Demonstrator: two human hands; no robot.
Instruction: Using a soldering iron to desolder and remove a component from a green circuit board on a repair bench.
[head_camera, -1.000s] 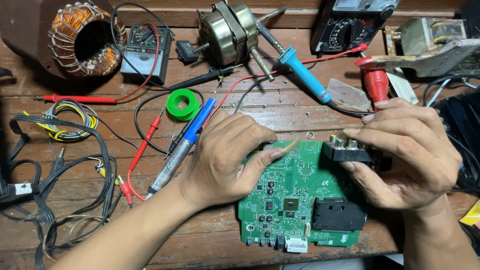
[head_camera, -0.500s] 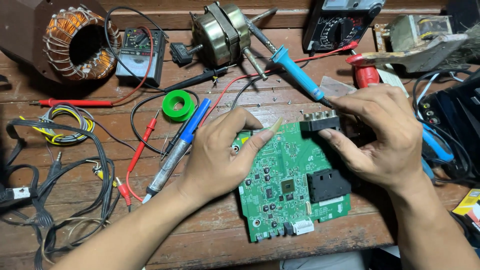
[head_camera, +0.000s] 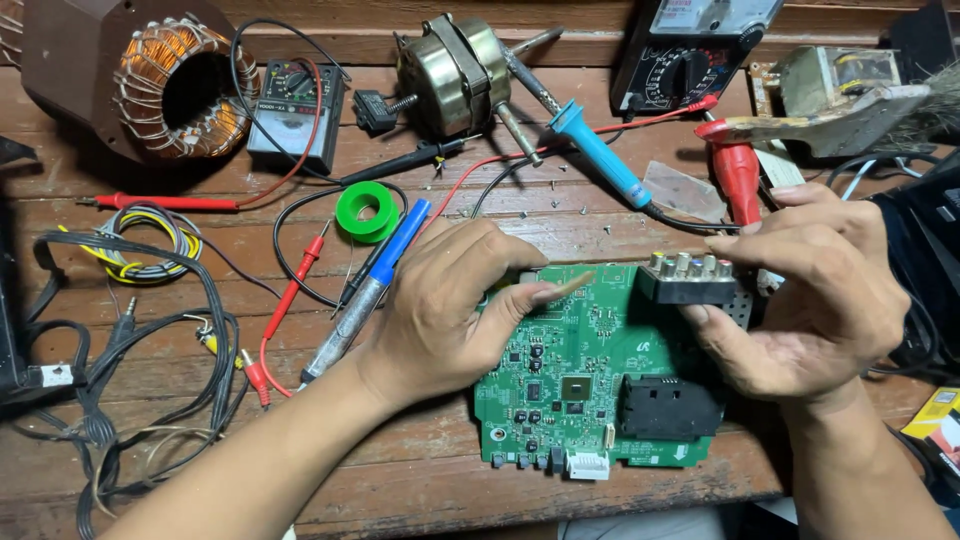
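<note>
Both hands grip the green circuit board (head_camera: 590, 380): left hand (head_camera: 450, 300) steadies its left edge, right hand (head_camera: 810, 290) pinches the connector block (head_camera: 690, 278); best kept level over the tabletop (head_camera: 420, 480).

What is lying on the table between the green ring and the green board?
In the head view, a blue-handled soldering iron lies slanted between the green ring and the green board. The left hand also covers the board's near edge.
</note>
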